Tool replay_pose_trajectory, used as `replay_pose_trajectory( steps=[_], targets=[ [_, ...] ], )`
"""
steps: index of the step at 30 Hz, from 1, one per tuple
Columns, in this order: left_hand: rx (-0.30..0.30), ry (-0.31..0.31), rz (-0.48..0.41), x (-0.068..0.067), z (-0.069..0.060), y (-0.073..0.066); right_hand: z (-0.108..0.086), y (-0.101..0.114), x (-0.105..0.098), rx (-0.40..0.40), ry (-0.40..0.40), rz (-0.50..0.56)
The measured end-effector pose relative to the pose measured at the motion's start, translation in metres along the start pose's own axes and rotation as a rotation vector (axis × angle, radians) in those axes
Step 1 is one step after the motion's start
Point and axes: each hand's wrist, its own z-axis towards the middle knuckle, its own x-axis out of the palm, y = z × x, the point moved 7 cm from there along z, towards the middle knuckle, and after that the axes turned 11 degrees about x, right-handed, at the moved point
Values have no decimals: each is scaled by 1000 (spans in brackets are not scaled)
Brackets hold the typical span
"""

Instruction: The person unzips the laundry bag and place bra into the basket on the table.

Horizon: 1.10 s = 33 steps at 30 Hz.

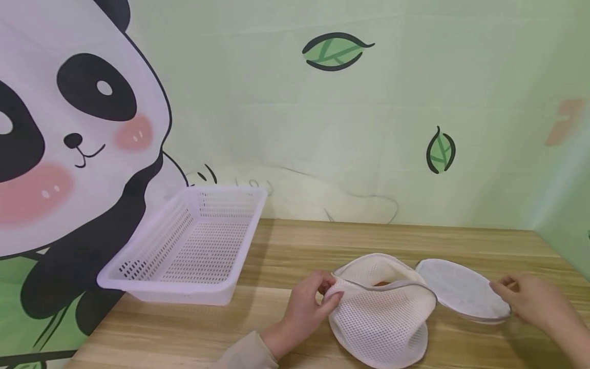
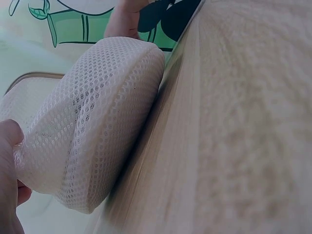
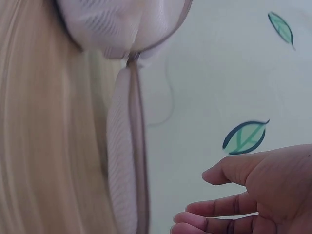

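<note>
A white mesh laundry bag [image 1: 380, 318] with a grey zip stands on the wooden table, its top gaping. Something brownish-orange [image 1: 381, 283] shows just inside the mouth; its kind is hidden. My left hand [image 1: 308, 302] pinches the bag's rim at the left, thumb outside. In the left wrist view, the thumb and fingers of that hand [image 2: 9, 165] grip the mesh. The round lid [image 1: 461, 289] is folded back to the right, still joined to the bag. Beside its outer edge is my right hand [image 1: 530, 300]. In the right wrist view, that hand [image 3: 258, 195] has loosely extended fingers, apart from the lid.
A white perforated plastic basket [image 1: 232, 287] sits at the left of the wooden table [image 1: 295, 246]. Behind the table hangs a pale green backdrop [image 1: 258, 102] printed with leaves and a large panda [image 1: 138, 102].
</note>
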Motion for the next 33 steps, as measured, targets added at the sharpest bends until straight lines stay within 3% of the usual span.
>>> replay_pose_trajectory(
  steps=[5,14,25,33],
  targets=[
    [0,-5,2,0,0,0,-5,16,-2,-21,-3,12],
    [3,-3,6,0,-1,0,-24,49,-2,-76,-79,113],
    [18,-7,13,0,0,0,-44,74,3,-139,-83,224],
    [21,-12,5,1,-1,0,-55,89,18,-157,-14,279]
  ],
)
